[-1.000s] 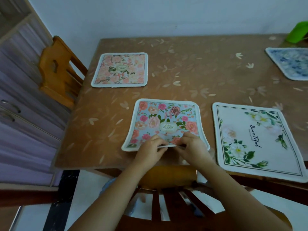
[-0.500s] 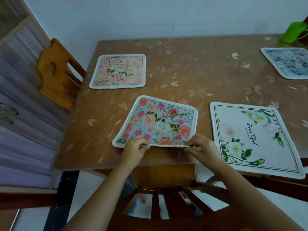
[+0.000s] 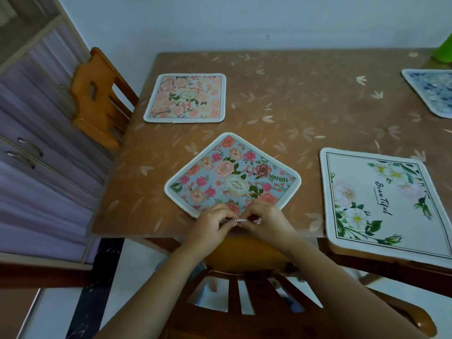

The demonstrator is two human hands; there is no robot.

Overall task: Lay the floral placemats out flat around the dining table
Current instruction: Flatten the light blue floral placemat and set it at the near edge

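Left grip [image 3: 212, 226] and right grip [image 3: 267, 220] are close together at the 6 o'clock edge of the surface [image 3: 293, 94]. Their fingers are curled, and both pinch the near corner of the blue floral placemat [image 3: 232, 177]. I see that corner raised slightly off the surface, with a thin strip of dotted edging showing between the 2 grips. The rest of this mat lies flat, turned like a diamond with its corners towards 12, 3, 6 and 9 o'clock, so it is not square to the surface edge.

At 11 o'clock from it, well apart, a pink floral placemat [image 3: 186, 97] lies flat and square near the left edge, beside a wooden chair [image 3: 95, 94]. At 3 o'clock a white placemat [image 3: 381, 204] with green leaves and script lettering lies flat, its near side reaching the rim of the surface. At 2 o'clock a blue-and-white placemat [image 3: 435, 91] is cut off by the frame, and past it, at the far right corner, I can see part of a green object [image 3: 444, 52]. Below my forearms is the back of a second chair [image 3: 244, 302]
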